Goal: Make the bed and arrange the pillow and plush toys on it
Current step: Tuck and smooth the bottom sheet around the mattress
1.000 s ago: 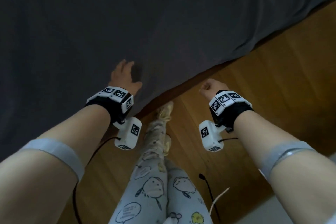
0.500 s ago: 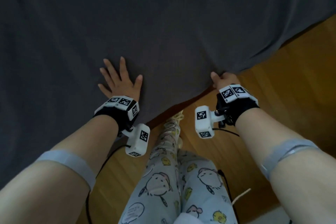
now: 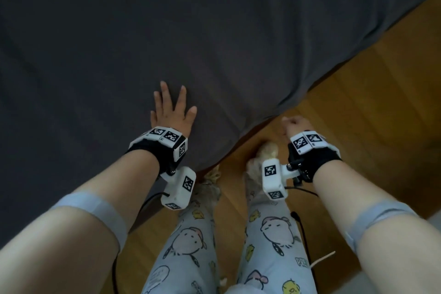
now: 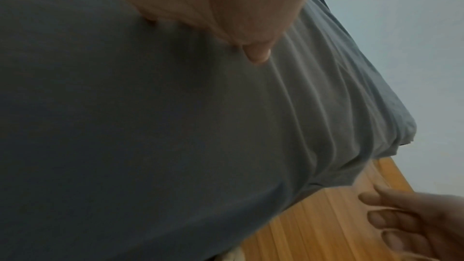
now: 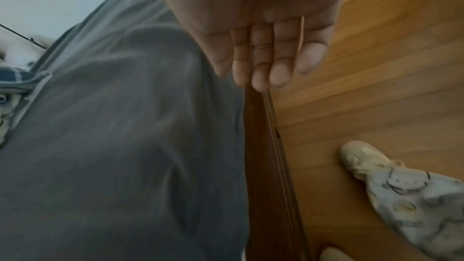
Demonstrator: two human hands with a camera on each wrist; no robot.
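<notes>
Head view: our left hand presses flat on the dark grey cotton bedsheet; our right hand, fingers loosely curled, grasps nothing.

**Occlusions and cut-offs at the bed edge**

The dark grey sheet is running out of the head view at the top and left, so its far edges are not showing. The left hand is being cropped by the top of the left wrist view (palm only). A blurred plush toy is sitting half out of the right wrist view's left edge; its kind is not readable. The right hand is showing its back only.
</notes>
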